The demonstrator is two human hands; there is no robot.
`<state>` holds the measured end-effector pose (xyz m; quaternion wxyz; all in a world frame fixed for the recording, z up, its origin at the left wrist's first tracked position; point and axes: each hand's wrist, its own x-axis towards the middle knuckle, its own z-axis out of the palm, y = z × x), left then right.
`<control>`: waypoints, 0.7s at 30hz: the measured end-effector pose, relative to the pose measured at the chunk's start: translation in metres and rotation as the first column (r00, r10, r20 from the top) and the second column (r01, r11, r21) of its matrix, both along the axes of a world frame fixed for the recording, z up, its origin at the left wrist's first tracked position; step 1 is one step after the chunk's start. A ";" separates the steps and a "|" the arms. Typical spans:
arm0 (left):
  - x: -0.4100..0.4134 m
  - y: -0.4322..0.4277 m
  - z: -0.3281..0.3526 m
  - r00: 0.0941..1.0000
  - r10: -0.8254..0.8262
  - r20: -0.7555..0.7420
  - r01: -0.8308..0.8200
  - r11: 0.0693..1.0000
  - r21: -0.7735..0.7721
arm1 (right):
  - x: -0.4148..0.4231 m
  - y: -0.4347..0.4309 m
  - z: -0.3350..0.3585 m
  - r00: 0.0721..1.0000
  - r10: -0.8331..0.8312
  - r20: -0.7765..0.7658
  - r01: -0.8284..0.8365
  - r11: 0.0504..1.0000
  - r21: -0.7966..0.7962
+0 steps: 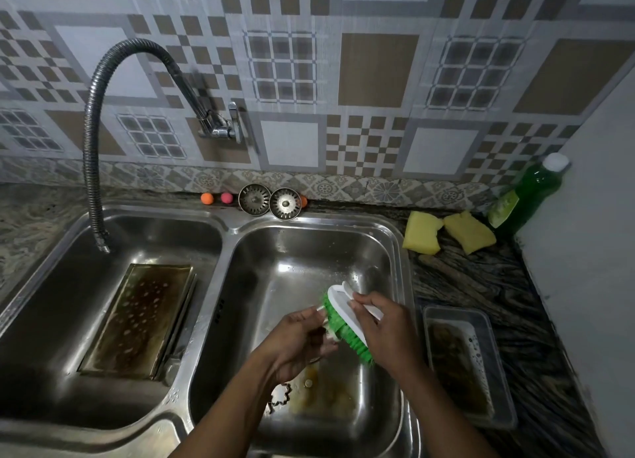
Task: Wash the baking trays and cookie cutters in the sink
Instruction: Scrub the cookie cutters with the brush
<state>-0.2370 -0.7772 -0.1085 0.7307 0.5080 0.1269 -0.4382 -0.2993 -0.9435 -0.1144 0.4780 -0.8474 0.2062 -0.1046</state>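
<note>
A: Where are the hands?
B: Both are over the right basin (309, 251) of the double sink, lower middle of the frame. The right hand (381, 330) grips a scrub brush (338, 315) from above, fingers curled over its white back, green bristles turned toward the left hand (295, 340)

A: Is the left one holding anything?
B: Its fingers are curled round a small pale piece (321, 308) pressed against the bristles. Most of it is hidden in the palm, so I cannot tell what it is

A: The trays?
B: One baking tray (137, 320) lies in the left basin (51, 303), lower left of the frame, its brown-stained face speckled with drops. A second tray (453, 310), grey with dark residue inside, sits on the dark counter at the lower right, just beside the sink rim

A: Any cutters in sight?
B: One cookie cutter (280, 397), a scalloped outline, lies on the floor of the right basin below the left wrist, next to a yellowish patch

A: What else?
B: The tap hose (92, 148) arcs from the wall and ends over the left basin. Two metal strainers (254, 199) stand on the back ledge, with an orange ball (207, 198) and a pink ball (226, 198) to their left. Two yellow sponges (422, 232) lie on the counter at the right, and a green soap bottle (529, 193) stands in the corner beyond them
</note>
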 end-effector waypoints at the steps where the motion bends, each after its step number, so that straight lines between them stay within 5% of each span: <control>1: -0.002 -0.002 0.001 0.999 0.020 0.039 -0.020 1.000 0.000 | 0.000 0.005 -0.001 0.999 -0.050 -0.001 0.050 0.999 0.002; 4: -0.010 -0.011 0.003 0.956 0.123 0.268 -0.135 0.990 0.027 | 0.008 0.019 0.002 0.968 -0.247 -0.029 0.249 0.962 0.112; 7: -0.020 -0.015 -0.006 0.875 0.123 0.467 -0.198 0.974 0.113 | 0.015 0.024 0.008 0.956 -0.274 -0.103 0.291 0.931 0.222; 10: -0.023 -0.013 -0.002 0.934 0.173 0.313 -0.212 0.973 0.096 | 0.003 0.026 0.008 0.983 -0.181 -0.044 0.181 0.983 0.006; 14: -0.015 0.005 0.006 0.998 0.037 0.050 -0.040 0.998 0.055 | -0.013 0.017 0.005 0.999 -0.046 -0.029 0.038 0.972 -0.234; 21: 0.010 0.055 0.011 0.919 0.307 0.248 -0.348 0.927 0.141 | -0.018 0.029 0.018 0.980 -0.199 -0.013 0.196 0.972 -0.128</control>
